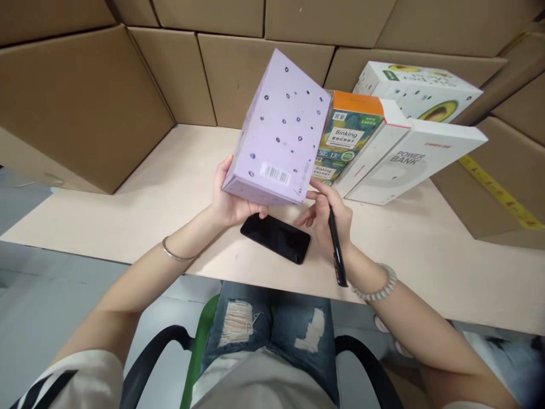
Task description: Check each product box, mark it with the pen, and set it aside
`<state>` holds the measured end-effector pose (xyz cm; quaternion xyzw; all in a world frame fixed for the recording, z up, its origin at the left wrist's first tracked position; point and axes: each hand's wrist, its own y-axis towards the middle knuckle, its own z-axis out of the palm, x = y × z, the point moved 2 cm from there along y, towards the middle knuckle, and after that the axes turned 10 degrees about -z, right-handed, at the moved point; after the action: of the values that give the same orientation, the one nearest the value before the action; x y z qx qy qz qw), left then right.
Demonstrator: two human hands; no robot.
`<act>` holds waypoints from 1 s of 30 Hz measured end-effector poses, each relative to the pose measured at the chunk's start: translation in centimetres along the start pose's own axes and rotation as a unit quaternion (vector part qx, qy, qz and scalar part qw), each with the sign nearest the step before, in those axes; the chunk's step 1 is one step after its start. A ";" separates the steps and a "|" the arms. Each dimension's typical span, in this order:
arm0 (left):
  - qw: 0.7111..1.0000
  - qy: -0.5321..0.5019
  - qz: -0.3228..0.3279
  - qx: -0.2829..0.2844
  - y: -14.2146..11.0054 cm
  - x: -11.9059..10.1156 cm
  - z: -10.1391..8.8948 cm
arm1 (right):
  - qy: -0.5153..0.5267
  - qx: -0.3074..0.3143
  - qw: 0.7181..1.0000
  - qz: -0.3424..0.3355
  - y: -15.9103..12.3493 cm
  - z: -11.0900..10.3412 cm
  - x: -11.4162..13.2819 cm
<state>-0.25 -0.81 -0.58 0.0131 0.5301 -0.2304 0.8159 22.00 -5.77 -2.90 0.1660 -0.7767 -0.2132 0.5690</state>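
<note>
A purple box [279, 128] with small dark oval marks and a barcode is tilted above the table. My left hand [234, 199] is wrapped around its lower left corner. In my right hand [330, 218] is a black pen [336, 250], its clip end pointing down toward my wrist. The fingers of that hand are at the lower right corner of the box; whether they touch it I cannot tell. Below the box a black smartphone [276, 237] lies flat on the table, its screen dark, partly under my left fingertips in this view.
Right of the purple box stand green-and-orange Binking boxes [347, 133], a white power bank box [415, 162] and a white avocado-print box [419, 91]. Large cardboard cartons [166, 74] wall the back and both sides of the pale table [170, 170]. A chair armrest [155, 355] is below.
</note>
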 end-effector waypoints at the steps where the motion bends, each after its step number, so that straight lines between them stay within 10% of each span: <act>1: 1.000 -0.001 -0.021 0.007 0.0 0.4 0.1 | 0.005 0.006 1.000 0.001 -0.2 0.0 -0.1; 16: 0.986 -0.080 -0.053 0.138 1.8 1.6 -0.1 | 0.035 0.055 0.987 -0.150 0.3 -0.2 -0.8; 24: 0.991 -0.035 0.122 0.035 1.5 -0.3 -0.9 | 0.151 0.034 0.986 -0.057 1.0 0.2 -2.6; 30: 0.984 0.078 0.151 0.058 0.2 -1.7 -1.0 | 0.210 0.057 0.976 -0.002 1.5 0.6 -3.1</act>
<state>-1.58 0.28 0.44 0.1583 0.5700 -0.1338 0.7951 22.35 -2.87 -4.78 0.2408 -0.6503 -0.1305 0.7086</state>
